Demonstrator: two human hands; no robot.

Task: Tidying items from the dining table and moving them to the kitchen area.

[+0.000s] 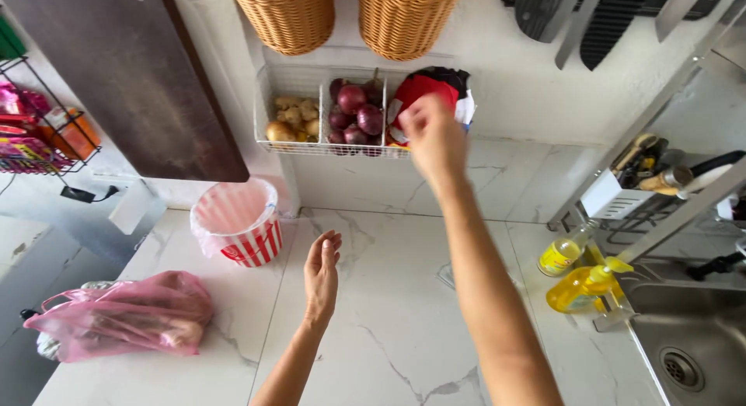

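Observation:
My right hand [432, 138] reaches up to the white wire basket [268, 138] on the wall, at its right compartment, where a red, white and black packet [423, 87] sits. The fingers are at the packet's lower edge; whether they grip it is unclear. The middle compartment holds several red onions [356, 111], the left one ginger and potatoes [294, 120]. My left hand [322, 271] hovers open over the white marble counter [388, 328], palm turned right, holding nothing.
A red-and-white striped bucket [239, 223] lined with a bag stands at the back left. A pink plastic bag [124, 314] lies at the counter's left edge. Two yellow bottles [579, 278] stand beside the steel sink [688, 336]. Two wicker baskets [350, 16] hang above.

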